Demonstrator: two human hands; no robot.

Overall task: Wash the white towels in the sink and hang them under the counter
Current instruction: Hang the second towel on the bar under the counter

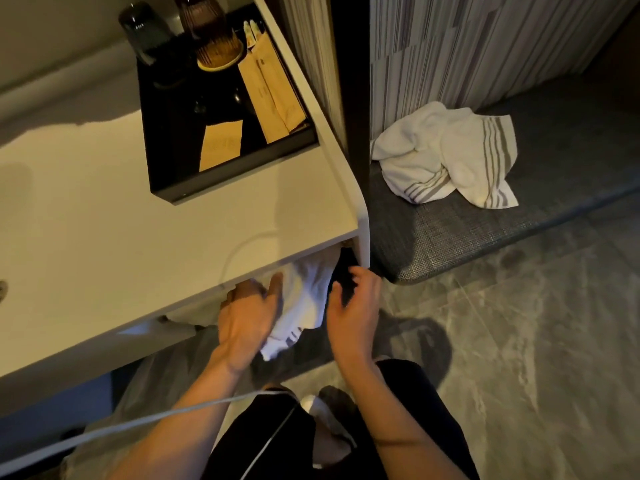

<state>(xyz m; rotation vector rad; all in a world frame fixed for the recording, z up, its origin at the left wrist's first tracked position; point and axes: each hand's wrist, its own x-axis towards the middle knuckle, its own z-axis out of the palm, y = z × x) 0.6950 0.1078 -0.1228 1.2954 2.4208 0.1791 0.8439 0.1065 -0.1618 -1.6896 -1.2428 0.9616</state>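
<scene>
Left hand (247, 315) grip closed on towel (304, 303) half-hidden beneath counter (138, 244); right hand (353, 306) open.

tray (166, 188) on counter (104, 237), towel (304, 296) under its edge, second towel (446, 154) on mat (519, 237) right

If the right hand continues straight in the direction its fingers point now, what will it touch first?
The right hand points up toward the counter's corner. Probably it meets the dark edge under that corner first, beside the white towel that the left hand touches. Depth there is unclear.
</scene>
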